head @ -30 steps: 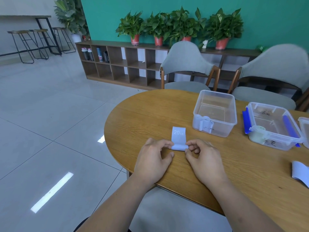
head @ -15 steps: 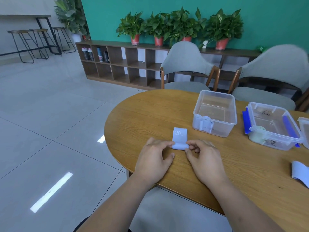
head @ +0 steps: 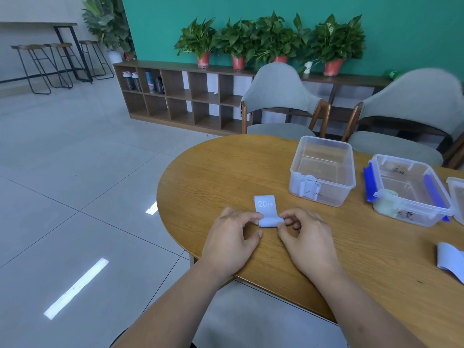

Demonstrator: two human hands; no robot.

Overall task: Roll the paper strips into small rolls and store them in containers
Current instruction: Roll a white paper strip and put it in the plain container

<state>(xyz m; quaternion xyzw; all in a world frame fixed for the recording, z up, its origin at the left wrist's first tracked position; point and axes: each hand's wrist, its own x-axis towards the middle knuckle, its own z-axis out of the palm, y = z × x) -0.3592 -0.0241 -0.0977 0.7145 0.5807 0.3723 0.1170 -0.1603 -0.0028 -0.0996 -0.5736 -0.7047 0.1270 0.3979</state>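
Observation:
A pale blue paper strip (head: 265,204) marked "20 LB" lies on the wooden table (head: 216,172), its near end wound into a small roll. My left hand (head: 232,236) pinches the roll's left end and my right hand (head: 306,234) pinches its right end. An open clear container (head: 322,170) stands just beyond, to the right. Further right is a second clear container (head: 408,189) with blue clips, holding something pale in its near corner.
Another pale blue strip (head: 449,262) lies at the table's right edge. A third clear box (head: 458,194) is cut off at the far right. Two grey chairs (head: 281,104) stand behind the table. The table's rounded edge runs just left of my hands.
The roll has grown and the flat part of the strip has become shorter as both hands wind it away from me.

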